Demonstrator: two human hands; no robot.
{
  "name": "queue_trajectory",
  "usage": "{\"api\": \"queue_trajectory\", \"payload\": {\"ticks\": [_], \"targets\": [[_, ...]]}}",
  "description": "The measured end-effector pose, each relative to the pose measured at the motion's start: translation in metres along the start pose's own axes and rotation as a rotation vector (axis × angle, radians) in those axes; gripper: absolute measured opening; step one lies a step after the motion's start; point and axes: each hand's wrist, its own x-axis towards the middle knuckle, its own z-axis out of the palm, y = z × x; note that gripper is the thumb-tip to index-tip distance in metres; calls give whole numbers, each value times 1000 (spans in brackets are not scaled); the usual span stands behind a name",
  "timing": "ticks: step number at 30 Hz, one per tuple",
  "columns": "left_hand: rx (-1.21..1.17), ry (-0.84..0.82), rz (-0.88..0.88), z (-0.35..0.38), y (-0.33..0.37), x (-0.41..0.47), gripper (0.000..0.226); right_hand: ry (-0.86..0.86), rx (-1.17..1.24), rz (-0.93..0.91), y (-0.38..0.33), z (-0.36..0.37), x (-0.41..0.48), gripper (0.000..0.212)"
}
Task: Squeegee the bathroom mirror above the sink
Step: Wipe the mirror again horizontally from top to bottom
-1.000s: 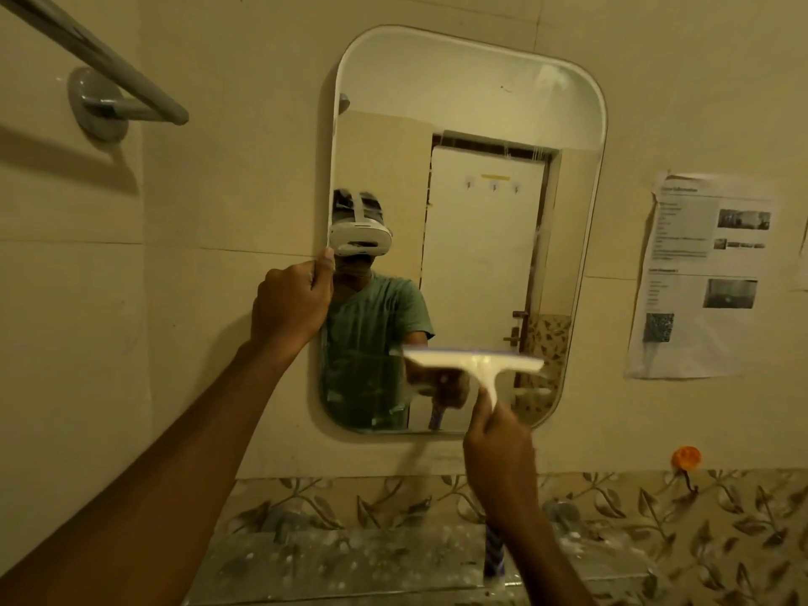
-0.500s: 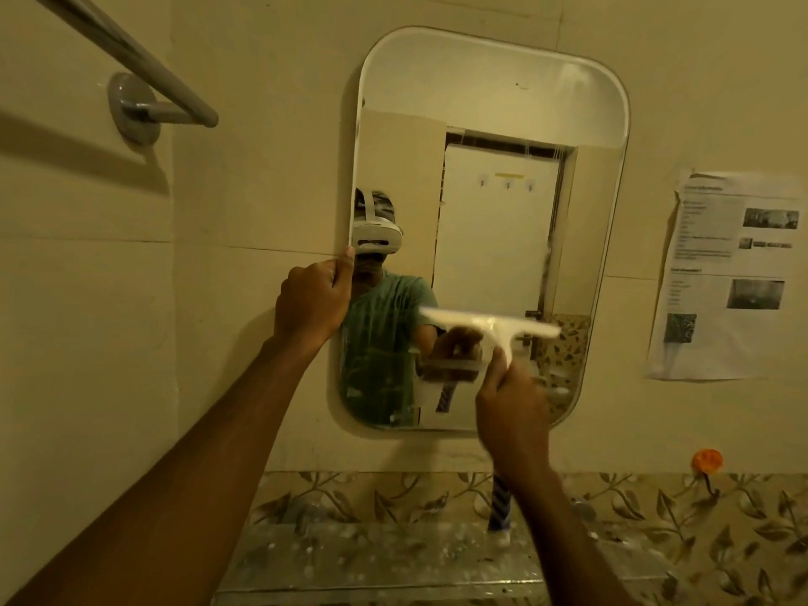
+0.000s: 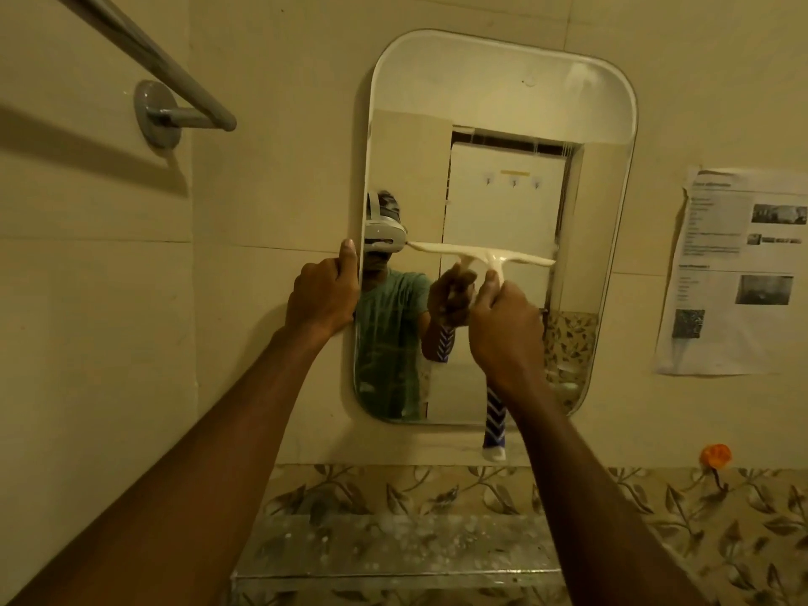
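Beige wall [image 3: 271, 168] — squeegee [image 3: 481, 254] on mirror [image 3: 494, 94], towel rail [image 3: 153, 59], perhaps glass shelf [image 3: 393, 557].

I see my right hand [image 3: 503, 330] gripping the squeegee [image 3: 483, 255], its blade lying across the middle of the mirror [image 3: 503, 102], while my left hand [image 3: 323, 295] grips the mirror's left edge.

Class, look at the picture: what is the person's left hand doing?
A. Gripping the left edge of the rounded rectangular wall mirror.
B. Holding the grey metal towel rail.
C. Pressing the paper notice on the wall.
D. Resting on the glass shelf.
A: the left hand curls round the left edge of the rounded rectangular wall mirror, while the right hand holds the white plastic squeegee.
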Motion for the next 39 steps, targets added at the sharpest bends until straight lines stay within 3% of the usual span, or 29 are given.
{"api": "queue_trajectory", "payload": {"ticks": [4, 8, 13, 17, 21, 26, 29, 31, 35, 39], "targets": [[-35, -14, 8, 1, -4, 0, 71, -93, 33, 41, 42, 23, -70, 29], [-34, -49, 2, -1, -4, 3, 68, -147, -88, 128, 63, 35, -122, 37], [-57, -109, -18, -6, -3, 5, 65, -83, 62, 52, 31, 17, -93, 32], [-93, -138, -46, -8, -4, 5, 64, -62, -17, 3, 11, 14, -51, 27], [-47, -122, -30, -6, -4, 4, 64, -147, 37, 102, 45, 31, -100, 31], [-19, -95, -2, -5, -3, 0, 58, -242, -88, 139, 71, 34, -149, 33], [-29, -120, -25, -6, -8, -8, 59, -236, -69, 20, 65, 25, -140, 28], [-60, -144, -65, -6, -11, -12, 61, -318, -78, -131, 57, 22, -129, 26], [-128, -143, -129, -6, -11, -15, 61, -565, -325, -497, 43, 27, -97, 33], [-167, -125, -168, -6, -10, -18, 59, -590, -435, -696, 36, 38, -76, 42]]}}
